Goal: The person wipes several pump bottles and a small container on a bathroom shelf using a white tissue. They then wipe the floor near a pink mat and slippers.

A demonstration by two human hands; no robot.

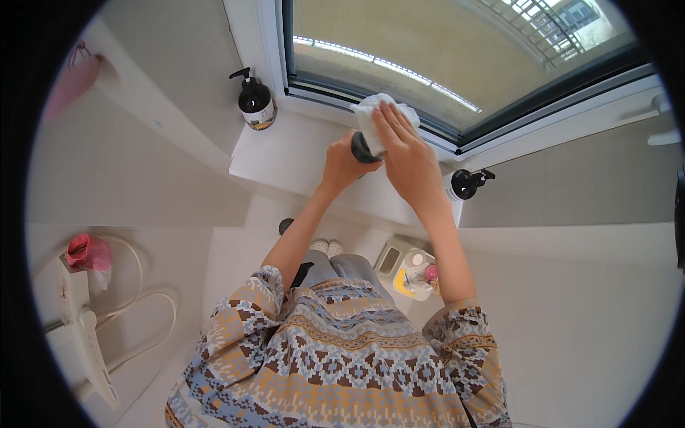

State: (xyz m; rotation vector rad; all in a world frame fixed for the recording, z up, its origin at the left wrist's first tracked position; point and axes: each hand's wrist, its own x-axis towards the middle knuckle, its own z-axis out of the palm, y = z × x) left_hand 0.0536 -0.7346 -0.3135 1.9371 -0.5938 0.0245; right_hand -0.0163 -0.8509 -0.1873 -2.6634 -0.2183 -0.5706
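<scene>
Above the white windowsill (289,142), my left hand (342,160) grips a dark grey-green rounded object (362,148), perhaps a cup or bottle; much of it is covered. My right hand (409,160), its fingers stretched out together, presses a crumpled white cloth or paper wipe (369,115) over the top of that object. On the sill's left end stands a dark pump bottle (255,102) with a label. Another black pump bottle (464,184) is at the right end, beside my right wrist.
A window (385,43) with a dark inner frame rises behind the sill. Down by my feet, a beige caddy (389,259) holds several bottles. To the left, a white shower fixture (88,321) with a looped hose carries a pink item (88,251). A white handle (663,138) juts in at right.
</scene>
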